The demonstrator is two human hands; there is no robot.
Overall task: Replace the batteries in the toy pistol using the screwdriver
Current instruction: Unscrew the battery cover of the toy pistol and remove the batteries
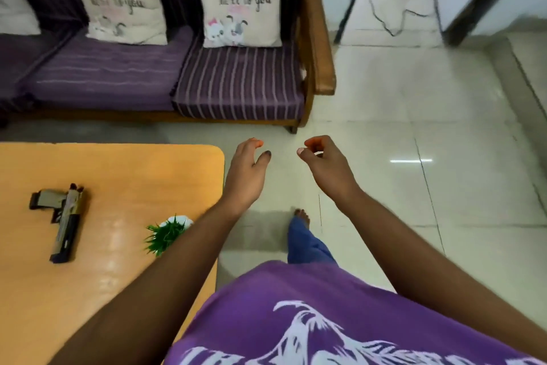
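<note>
The toy pistol (63,221), grey and gold with a dark barrel end, lies flat on the orange table (133,181) at the left, barrel toward me. My left hand (247,169) hangs in the air just past the table's right edge, fingers loosely apart and holding nothing. My right hand (324,163) is raised over the floor to its right, fingers curled and apart, also holding nothing. Both hands are well to the right of the pistol. No screwdriver or batteries are in view.
A small green plant in a white pot (168,233) stands near the table's right edge, partly behind my left forearm. A purple striped sofa (236,83) with two printed cushions sits behind the table. Pale tiled floor (414,127) spreads to the right; my foot (302,216) is on it.
</note>
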